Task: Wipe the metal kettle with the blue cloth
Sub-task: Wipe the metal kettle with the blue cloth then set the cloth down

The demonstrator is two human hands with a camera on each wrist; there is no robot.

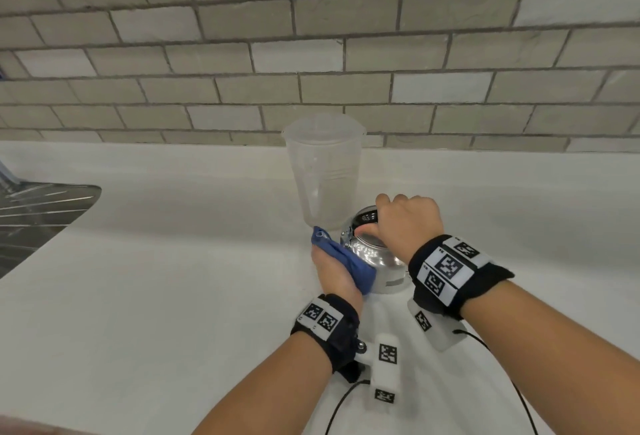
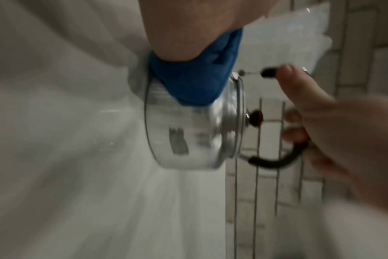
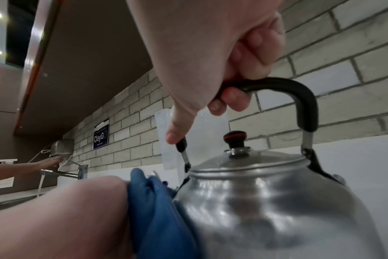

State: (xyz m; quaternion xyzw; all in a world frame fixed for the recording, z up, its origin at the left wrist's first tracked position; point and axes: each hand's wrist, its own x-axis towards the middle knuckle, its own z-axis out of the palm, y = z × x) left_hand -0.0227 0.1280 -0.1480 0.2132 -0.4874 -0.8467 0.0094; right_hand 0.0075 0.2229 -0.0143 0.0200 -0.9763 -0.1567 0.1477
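Observation:
A shiny metal kettle (image 1: 379,263) (image 2: 188,133) (image 3: 266,201) stands on the white counter (image 1: 173,278) just in front of me. Its black handle (image 3: 299,98) arches over a lid with a black and red knob (image 3: 235,138). My right hand (image 1: 407,223) (image 3: 222,75) grips that handle from above, fingers curled round it. My left hand (image 1: 334,271) (image 3: 66,210) presses a bunched blue cloth (image 1: 346,261) (image 2: 193,77) (image 3: 159,210) against the kettle's left side. How the left fingers lie behind the cloth is hidden.
A tall clear plastic jug (image 1: 323,174) stands right behind the kettle, near the grey tiled wall (image 1: 311,53). A steel sink drainer (image 1: 38,216) lies at the left edge. In the right wrist view another person's arm (image 3: 22,168) reaches over a running tap (image 3: 64,173).

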